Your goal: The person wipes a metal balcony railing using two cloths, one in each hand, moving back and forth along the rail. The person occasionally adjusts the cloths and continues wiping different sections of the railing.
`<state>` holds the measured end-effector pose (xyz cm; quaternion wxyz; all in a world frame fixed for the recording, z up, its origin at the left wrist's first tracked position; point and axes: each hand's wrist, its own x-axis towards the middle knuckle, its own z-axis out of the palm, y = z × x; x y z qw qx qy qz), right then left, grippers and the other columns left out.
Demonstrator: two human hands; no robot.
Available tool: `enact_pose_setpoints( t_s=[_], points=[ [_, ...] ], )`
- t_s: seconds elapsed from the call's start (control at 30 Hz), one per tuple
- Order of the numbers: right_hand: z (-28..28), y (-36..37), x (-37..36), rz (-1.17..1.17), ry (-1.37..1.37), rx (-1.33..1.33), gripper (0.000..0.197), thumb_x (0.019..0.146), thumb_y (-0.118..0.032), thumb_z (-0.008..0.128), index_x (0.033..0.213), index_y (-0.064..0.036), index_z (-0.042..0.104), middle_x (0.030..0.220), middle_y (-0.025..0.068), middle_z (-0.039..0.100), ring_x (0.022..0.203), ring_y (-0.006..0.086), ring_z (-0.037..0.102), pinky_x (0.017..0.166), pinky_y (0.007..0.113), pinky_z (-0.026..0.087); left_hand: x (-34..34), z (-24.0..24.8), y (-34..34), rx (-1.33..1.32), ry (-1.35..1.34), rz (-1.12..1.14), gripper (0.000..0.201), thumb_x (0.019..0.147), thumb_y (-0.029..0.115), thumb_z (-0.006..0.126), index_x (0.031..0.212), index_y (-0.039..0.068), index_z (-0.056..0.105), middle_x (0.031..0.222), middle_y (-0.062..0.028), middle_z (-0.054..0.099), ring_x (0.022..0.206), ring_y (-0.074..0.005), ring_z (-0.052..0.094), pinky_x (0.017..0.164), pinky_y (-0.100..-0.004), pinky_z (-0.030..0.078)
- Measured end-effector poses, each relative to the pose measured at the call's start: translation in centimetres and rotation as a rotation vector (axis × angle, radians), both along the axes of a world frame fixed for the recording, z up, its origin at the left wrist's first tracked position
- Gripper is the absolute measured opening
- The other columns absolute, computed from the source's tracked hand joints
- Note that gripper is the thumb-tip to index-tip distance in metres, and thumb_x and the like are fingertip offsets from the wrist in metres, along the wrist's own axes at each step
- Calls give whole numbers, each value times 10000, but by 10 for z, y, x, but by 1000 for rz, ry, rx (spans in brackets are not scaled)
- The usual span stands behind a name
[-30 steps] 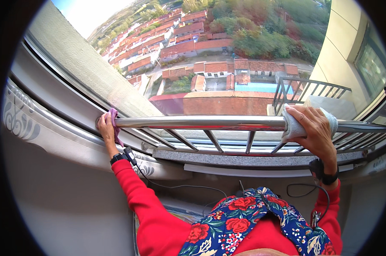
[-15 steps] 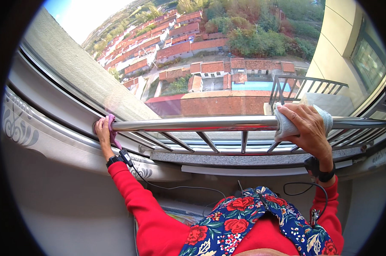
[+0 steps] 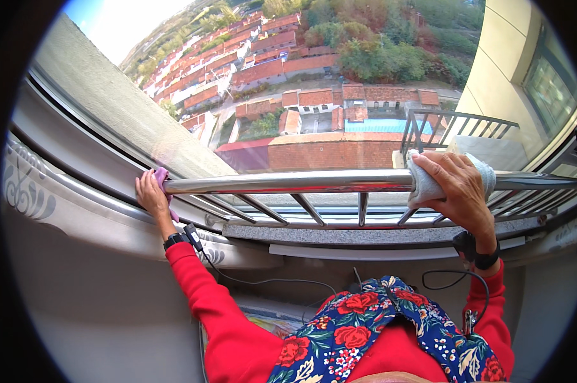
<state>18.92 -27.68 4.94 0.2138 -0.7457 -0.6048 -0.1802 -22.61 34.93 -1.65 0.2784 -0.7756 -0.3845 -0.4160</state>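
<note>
A shiny metal handrail runs across the window in front of me. My right hand is wrapped over a pale blue-grey cloth, which is folded around the rail toward its right part. At the rail's left end, my left hand is closed on a pink-purple cloth, pressed where the rail meets the window frame. The underside of each cloth is hidden by fingers and rail.
Below the handrail stand slanted metal bars over a speckled stone sill. Patterned pale curtain fabric borders the left side. A thin black cable trails from my left wrist. Outside are a dark balcony railing and red roofs.
The view has shifted slightly. My left hand has moved a little on the pink-purple cloth at the rail's end; my right hand stays around the pale cloth on the rail.
</note>
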Motion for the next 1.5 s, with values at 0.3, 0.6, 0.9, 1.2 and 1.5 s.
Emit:
enact_pose_setpoints(
  t_s=[0.3, 0.6, 0.9, 1.2, 1.5],
  points=[
    [1, 1, 0, 7, 1, 1, 896, 606, -357, 927, 1402, -130, 584, 1268, 99, 666, 1087, 313, 640, 929, 458, 477, 8, 8, -25, -106, -4, -47, 273, 1052, 256, 516, 1072, 91, 733, 1183, -50, 704, 1110, -286, 618, 960, -434, 481],
    [1, 1, 0, -3, -3, -5, 886, 616, -351, 935, 1405, -147, 585, 1282, 76, 668, 1087, 297, 644, 918, 452, 490, 17, 9, -53, 28, 27, -31, 212, 1026, 193, 530, 1125, 93, 689, 1165, -69, 682, 1116, -294, 607, 993, -443, 459],
    [-1, 1, 0, -3, -3, 11, 920, 584, -331, 940, 1408, -135, 583, 1264, 93, 670, 1084, 309, 638, 925, 451, 472, 32, 6, -71, -108, -88, -154, 341, 1036, 253, 578, 1310, 59, 638, 1131, -125, 701, 1056, -330, 596, 955, -449, 475],
    [-2, -1, 1, -5, 6, 12, 895, 600, -350, 938, 1398, -145, 589, 1259, 82, 675, 1084, 298, 648, 938, 457, 489, 22, 25, -67, -304, 8, -55, 343, 1001, 316, 626, 1115, 12, 737, 1169, -144, 714, 1149, -309, 625, 1041, -436, 440],
    [-4, -1, 1, -13, -16, 17, 899, 615, -378, 939, 1411, -157, 585, 1261, 76, 677, 1091, 286, 651, 957, 450, 497, 18, 35, -77, -339, 171, -100, 339, 867, -37, 554, 1179, -13, 683, 1213, -159, 671, 1174, -347, 595, 1062, -451, 440]
  ],
)
